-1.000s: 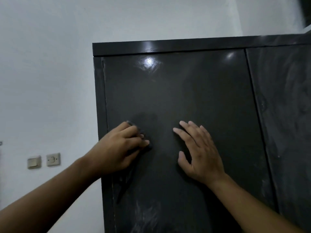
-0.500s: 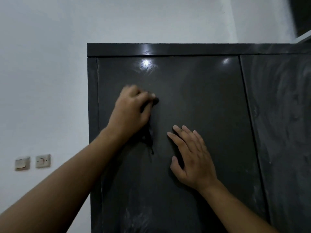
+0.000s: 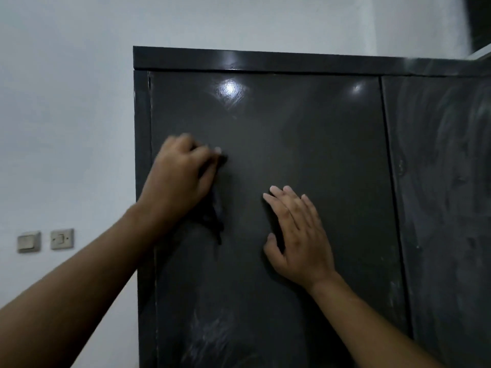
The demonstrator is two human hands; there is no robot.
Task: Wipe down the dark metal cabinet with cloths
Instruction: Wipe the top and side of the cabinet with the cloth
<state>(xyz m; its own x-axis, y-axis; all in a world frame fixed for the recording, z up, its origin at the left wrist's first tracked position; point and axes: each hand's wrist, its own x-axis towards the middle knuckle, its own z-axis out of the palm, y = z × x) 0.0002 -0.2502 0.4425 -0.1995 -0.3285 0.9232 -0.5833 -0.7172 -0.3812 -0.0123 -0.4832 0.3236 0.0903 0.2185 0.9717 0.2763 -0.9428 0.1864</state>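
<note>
A pale wall is seen behind and to the left of the dark metal cabinet, which fills the middle and right of the view. The cabinet front is divided by a vertical seam into a left door and a right door. Pale swirled streaks are seen across the right door, and a smaller patch of pale streaks is seen low on the left door. Two bright reflections are carried near the top of the left door.

Both bare forearms are raised from the bottom edge towards the left door. The right hand is laid flat on that door, with its fingers straight, close together and pointed up and slightly left, and its thumb spread to the left; nothing is held by it. The left hand is blurred and is placed higher, near the door's left edge, with its fingers curled.

A dark cloth is gripped by the left hand and pressed against the left door. Most of it is hidden beneath the curled fingers and palm. A small dark edge is shown just past the fingertips on their right side, and a ragged tail is left hanging below the heel of the hand. The cloth is kept apart from the right hand's fingers, to their left.

Two small wall switches are mounted side by side on the wall, left of the cabinet.
</note>
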